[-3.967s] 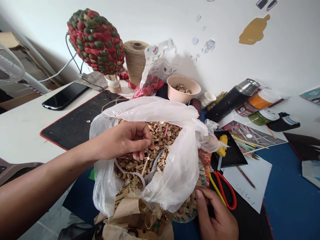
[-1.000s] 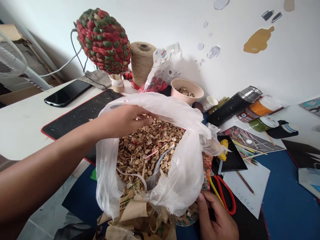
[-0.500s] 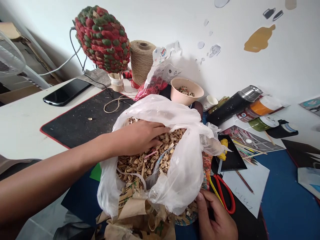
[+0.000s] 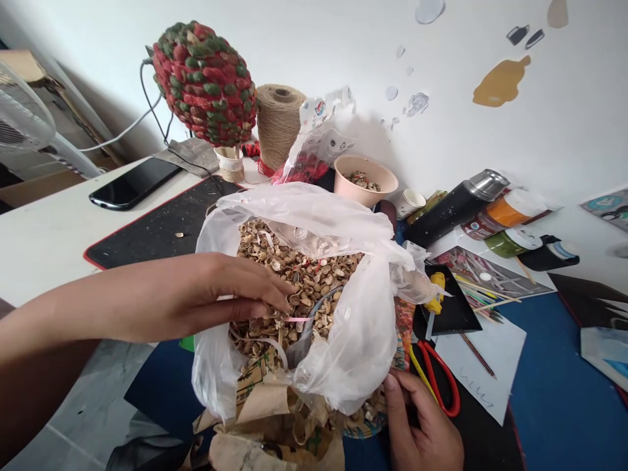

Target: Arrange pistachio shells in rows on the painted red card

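Observation:
My left hand [image 4: 230, 294] reaches over a white plastic bag [image 4: 363, 320] full of dry nutshells [image 4: 314, 271]. Its fingers are stretched out, with the tips at the shells and a pink strip [image 4: 297, 320] beside them; nothing shows in its grasp. At the bag's lower right edge, my right hand [image 4: 424, 425] has its thumb and forefinger closed together. What they pinch, if anything, is hidden. Under the bag shows the rim of a round, blue-patterned container [image 4: 366, 430]. Crumpled brown paper [image 4: 275, 445] lies at the bag's front.
Red-handled scissors [image 4: 444, 379] and a yellow glue gun [image 4: 436, 294] lie right of the bag. Behind stand a pink bowl [image 4: 343, 186], a twine spool [image 4: 279, 124] and a red-green ball-shaped craft [image 4: 206, 85]. A black flask [image 4: 446, 206] leans at the right; a phone [image 4: 132, 184] lies left.
My left hand has drawn back left and lower from the bag's middle, uncovering more shells. My right hand stays at the bag's lower right edge. The view has shifted slightly.

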`<state>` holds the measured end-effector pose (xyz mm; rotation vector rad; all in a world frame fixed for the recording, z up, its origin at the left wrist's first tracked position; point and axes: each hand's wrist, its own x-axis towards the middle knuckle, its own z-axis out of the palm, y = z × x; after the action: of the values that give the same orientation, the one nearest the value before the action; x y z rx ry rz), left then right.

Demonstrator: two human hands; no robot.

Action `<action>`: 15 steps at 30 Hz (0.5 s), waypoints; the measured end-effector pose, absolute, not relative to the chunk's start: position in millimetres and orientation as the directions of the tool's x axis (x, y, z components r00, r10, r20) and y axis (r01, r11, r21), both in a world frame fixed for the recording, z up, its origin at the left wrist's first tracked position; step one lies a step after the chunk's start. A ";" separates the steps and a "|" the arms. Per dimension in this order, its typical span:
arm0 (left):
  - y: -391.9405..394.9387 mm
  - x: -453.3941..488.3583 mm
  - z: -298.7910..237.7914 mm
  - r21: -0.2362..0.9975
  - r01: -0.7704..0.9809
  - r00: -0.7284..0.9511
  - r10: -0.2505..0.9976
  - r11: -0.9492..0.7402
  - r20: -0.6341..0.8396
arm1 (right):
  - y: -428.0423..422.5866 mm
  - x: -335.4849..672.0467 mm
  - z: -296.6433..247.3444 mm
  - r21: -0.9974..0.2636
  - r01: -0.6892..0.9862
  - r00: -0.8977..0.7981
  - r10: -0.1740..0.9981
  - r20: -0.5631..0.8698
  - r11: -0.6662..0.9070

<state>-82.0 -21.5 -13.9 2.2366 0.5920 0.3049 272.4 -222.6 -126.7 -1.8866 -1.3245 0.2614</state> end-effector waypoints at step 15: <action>56.6 -60.6 -50.2 0.536 0.662 0.556 0.823 -0.524 0.119 | -221.7 270.9 -125.3 -0.713 0.688 0.443 0.856 0.267 -0.134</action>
<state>-60.6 56.6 -50.2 2.3597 1.2014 0.5039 270.9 -221.7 -125.3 -1.8812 -1.3055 0.2602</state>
